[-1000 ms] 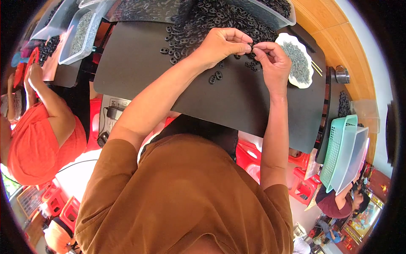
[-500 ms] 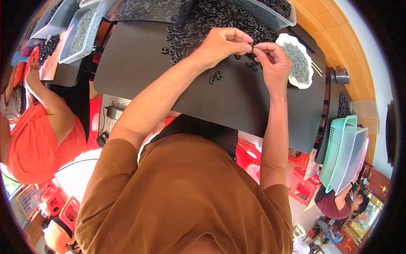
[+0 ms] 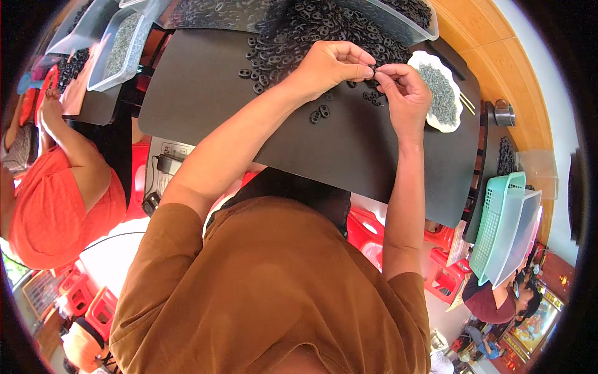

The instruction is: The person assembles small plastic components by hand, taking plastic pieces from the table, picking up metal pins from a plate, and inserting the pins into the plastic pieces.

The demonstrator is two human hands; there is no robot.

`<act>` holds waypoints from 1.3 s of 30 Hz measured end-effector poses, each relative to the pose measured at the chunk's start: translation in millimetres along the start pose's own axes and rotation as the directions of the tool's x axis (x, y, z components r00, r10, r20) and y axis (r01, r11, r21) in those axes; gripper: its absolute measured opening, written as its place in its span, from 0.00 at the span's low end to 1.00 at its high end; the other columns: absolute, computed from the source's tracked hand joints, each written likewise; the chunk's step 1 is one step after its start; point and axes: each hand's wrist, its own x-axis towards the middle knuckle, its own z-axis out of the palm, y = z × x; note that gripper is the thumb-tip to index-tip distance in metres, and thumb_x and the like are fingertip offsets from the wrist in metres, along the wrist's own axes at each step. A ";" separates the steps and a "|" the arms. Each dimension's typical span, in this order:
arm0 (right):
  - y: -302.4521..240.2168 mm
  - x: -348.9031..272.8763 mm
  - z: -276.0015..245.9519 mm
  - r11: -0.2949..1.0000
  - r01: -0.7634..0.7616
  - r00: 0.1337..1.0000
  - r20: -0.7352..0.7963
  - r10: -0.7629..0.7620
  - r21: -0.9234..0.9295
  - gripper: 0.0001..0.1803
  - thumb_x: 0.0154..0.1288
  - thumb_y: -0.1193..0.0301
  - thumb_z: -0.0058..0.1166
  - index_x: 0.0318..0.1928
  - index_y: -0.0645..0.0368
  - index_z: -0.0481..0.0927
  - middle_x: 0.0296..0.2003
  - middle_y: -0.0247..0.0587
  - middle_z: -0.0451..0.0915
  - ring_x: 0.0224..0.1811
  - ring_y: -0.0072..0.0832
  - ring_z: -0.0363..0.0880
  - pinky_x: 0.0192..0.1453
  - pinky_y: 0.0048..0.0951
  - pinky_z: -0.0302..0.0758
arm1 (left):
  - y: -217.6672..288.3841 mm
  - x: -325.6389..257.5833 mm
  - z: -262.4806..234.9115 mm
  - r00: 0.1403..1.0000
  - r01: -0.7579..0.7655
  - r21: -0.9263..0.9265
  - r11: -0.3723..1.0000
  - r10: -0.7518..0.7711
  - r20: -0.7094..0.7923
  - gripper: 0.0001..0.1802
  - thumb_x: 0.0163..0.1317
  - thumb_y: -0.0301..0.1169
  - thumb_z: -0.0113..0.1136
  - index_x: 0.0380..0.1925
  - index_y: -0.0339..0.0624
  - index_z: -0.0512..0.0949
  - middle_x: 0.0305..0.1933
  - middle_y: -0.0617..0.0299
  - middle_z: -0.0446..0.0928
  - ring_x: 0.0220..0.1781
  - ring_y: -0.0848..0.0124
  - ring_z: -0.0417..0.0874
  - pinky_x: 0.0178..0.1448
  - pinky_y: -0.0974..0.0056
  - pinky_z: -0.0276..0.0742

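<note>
Over the dark table (image 3: pixel 199 93), my left hand (image 3: pixel 333 67) and my right hand (image 3: pixel 406 90) meet fingertip to fingertip. Both pinch a small dark piece (image 3: pixel 374 71), mostly covered by the fingers. Beyond them lies a wide heap of black, oval, two-hole plastic pieces (image 3: pixel 311 28). A pair of loose two-hole pieces (image 3: pixel 319 115) rests on the near side of my left hand. Several smaller black pieces (image 3: pixel 374 98) lie just beside my right hand. To its right stands a white scalloped dish (image 3: pixel 458 119) full of tiny grey slivers (image 3: pixel 439 92), too small to name.
A clear bin (image 3: pixel 408 31) stands behind the heap; another, holding grey bits (image 3: pixel 121 53), is at the far left. Two thin sticks (image 3: pixel 467 103) and a metal cup (image 3: pixel 503 112) are at the right. A green basket (image 3: pixel 495 218) stands lower right. A person in red (image 3: pixel 68 199) sits left.
My hands stay together at the same spot, with only slight finger movement. The view has shifted a little. At the left, the other person's hand has moved slightly.
</note>
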 end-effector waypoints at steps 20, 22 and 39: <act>-3.9 2.4 -1.6 0.990 -0.139 0.987 0.077 0.141 -0.025 0.05 0.60 0.77 0.60 0.37 0.62 0.80 0.30 0.31 0.83 0.32 0.15 0.79 0.36 0.19 0.77 | 3.8 -0.8 -4.1 1.000 -0.026 0.199 0.980 0.028 -0.006 0.11 0.58 0.25 0.64 0.41 0.33 0.82 0.34 0.59 0.83 0.36 0.77 0.82 0.41 0.72 0.78; -4.3 0.5 -2.0 0.982 -0.080 0.993 0.067 0.093 -0.172 0.05 0.60 0.78 0.59 0.38 0.62 0.80 0.30 0.33 0.83 0.32 0.16 0.79 0.36 0.20 0.77 | 4.6 -1.3 -1.0 1.000 -0.022 0.223 0.975 0.026 -0.016 0.11 0.58 0.25 0.64 0.41 0.33 0.81 0.34 0.59 0.83 0.36 0.76 0.82 0.42 0.72 0.78; -2.9 0.0 5.8 0.896 0.044 0.990 0.137 0.019 -0.442 0.09 0.69 0.67 0.48 0.36 0.59 0.76 0.24 0.42 0.78 0.26 0.34 0.78 0.30 0.32 0.72 | -1.6 -0.8 -2.2 0.998 -0.008 0.262 0.965 0.024 -0.057 0.10 0.58 0.24 0.62 0.40 0.32 0.82 0.34 0.57 0.83 0.36 0.75 0.83 0.42 0.71 0.79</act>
